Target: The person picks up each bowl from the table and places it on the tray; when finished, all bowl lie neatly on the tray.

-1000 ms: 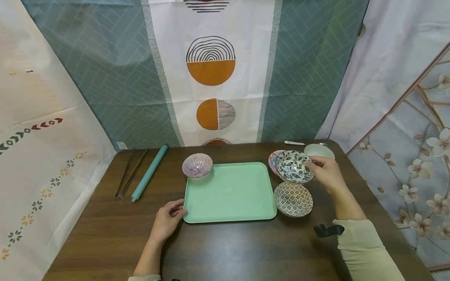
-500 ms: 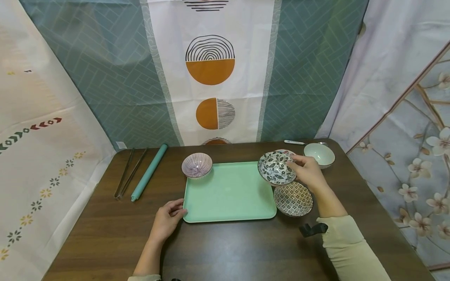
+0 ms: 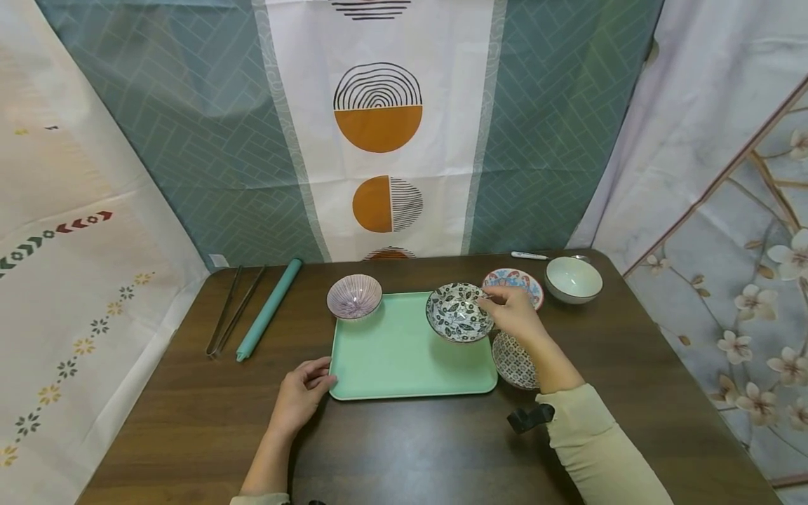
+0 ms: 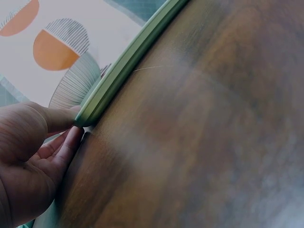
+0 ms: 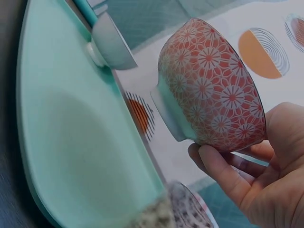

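Observation:
My right hand (image 3: 519,317) pinches the rim of a bowl (image 3: 459,313) with black leaves and flowers inside. Its red outside with white flowers (image 5: 209,90) shows in the right wrist view, where the foot hangs clear of the green tray (image 3: 404,368). Over at the tray's left side, my left hand (image 3: 303,396) holds the edge near the front corner, thumb on the rim and fingertips against its underside (image 4: 64,142). A bowl with thin purple stripes (image 3: 354,297) sits on the tray's back left corner.
Right of the tray are a yellow-and-grey patterned bowl (image 3: 514,361), partly behind my forearm, a red-and-blue patterned dish (image 3: 535,286) and a white bowl (image 3: 573,279). A spoon (image 3: 529,256) lies behind. Tongs (image 3: 226,319) and a teal rolling pin (image 3: 269,310) lie left.
My right hand has carried the black-patterned bowl leftward, from over the red-and-blue dish to above the tray's right part. My left hand has stayed at the tray edge.

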`<state>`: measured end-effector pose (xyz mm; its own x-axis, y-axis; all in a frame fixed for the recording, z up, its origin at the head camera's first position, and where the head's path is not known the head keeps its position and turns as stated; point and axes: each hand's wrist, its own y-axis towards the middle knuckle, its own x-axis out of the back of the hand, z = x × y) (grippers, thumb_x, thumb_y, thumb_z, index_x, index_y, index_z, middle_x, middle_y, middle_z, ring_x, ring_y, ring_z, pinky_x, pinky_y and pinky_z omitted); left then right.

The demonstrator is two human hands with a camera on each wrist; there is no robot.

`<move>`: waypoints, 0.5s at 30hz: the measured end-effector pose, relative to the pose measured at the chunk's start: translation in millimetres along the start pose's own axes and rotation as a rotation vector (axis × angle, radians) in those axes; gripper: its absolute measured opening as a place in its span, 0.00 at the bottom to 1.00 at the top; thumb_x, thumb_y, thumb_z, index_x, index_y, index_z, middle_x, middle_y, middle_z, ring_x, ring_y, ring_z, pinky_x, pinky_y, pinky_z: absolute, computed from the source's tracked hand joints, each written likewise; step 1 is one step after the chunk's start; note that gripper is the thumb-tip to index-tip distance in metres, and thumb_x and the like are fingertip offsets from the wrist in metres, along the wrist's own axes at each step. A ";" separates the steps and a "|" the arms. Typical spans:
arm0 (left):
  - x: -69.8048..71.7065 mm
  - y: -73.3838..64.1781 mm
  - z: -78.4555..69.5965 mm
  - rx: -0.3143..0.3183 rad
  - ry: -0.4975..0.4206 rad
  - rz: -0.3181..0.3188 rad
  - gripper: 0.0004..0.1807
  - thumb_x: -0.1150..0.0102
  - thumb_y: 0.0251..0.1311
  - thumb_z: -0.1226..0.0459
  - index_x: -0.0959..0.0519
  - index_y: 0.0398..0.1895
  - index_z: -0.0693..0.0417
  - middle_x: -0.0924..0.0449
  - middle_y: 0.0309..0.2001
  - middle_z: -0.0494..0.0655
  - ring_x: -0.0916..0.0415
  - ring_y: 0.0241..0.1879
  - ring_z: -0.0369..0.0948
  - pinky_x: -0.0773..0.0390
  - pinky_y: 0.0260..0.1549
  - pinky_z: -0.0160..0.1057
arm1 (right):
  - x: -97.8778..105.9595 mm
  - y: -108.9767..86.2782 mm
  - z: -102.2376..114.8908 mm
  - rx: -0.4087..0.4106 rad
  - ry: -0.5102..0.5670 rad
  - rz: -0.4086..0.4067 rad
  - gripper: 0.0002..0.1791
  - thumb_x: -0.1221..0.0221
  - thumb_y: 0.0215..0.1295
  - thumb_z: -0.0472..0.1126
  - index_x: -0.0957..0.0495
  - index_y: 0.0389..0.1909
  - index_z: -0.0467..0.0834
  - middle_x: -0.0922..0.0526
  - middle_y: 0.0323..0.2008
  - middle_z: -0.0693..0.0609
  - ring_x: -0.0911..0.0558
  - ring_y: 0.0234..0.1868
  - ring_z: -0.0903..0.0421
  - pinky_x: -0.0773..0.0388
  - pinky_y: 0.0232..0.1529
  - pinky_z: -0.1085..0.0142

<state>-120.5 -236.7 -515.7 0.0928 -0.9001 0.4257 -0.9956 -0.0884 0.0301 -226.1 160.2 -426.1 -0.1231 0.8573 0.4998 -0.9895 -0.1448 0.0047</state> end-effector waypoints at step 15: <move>0.4 0.1 0.2 -0.003 -0.003 -0.002 0.20 0.33 0.63 0.73 0.19 0.58 0.66 0.18 0.50 0.57 0.20 0.52 0.50 0.21 0.46 0.26 | -46.3 2.3 17.1 0.025 -0.016 0.040 0.23 0.42 0.73 0.40 0.24 0.64 0.34 0.21 0.61 0.36 0.22 0.59 0.40 0.20 0.53 0.47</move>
<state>-120.6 -237.2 -515.8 0.0946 -0.9012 0.4229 -0.9955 -0.0889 0.0333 -221.3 111.7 -434.4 -0.1610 0.8428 0.5136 -0.9815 -0.1912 0.0060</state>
